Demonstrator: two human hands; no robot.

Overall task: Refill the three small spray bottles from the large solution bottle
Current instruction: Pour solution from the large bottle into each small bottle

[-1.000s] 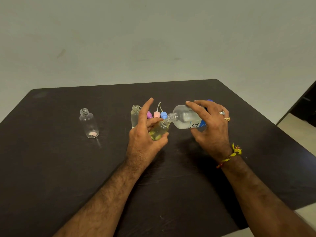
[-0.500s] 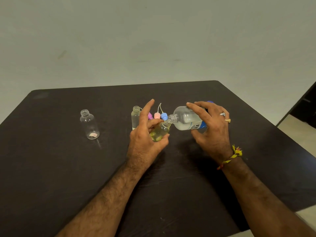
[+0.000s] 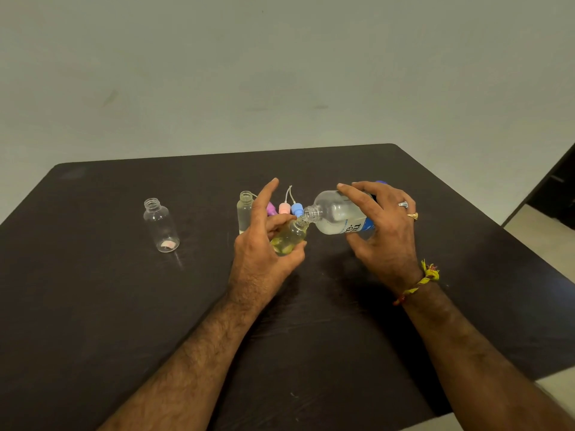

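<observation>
Dark table (image 3: 93,306) carrying work. Your left hand (image 3: 261,259) is gripping small spray bottle (image 3: 291,236), tilted, index finger straight. Your right hand (image 3: 385,231) is wrapping large solution bottle (image 3: 337,214), mouths touching. Light, slick plastic likely; keep holding mid-body.

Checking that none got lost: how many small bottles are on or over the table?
3. One stands alone at the left, one stands behind the left hand, and one is held tilted in the left hand.
</observation>
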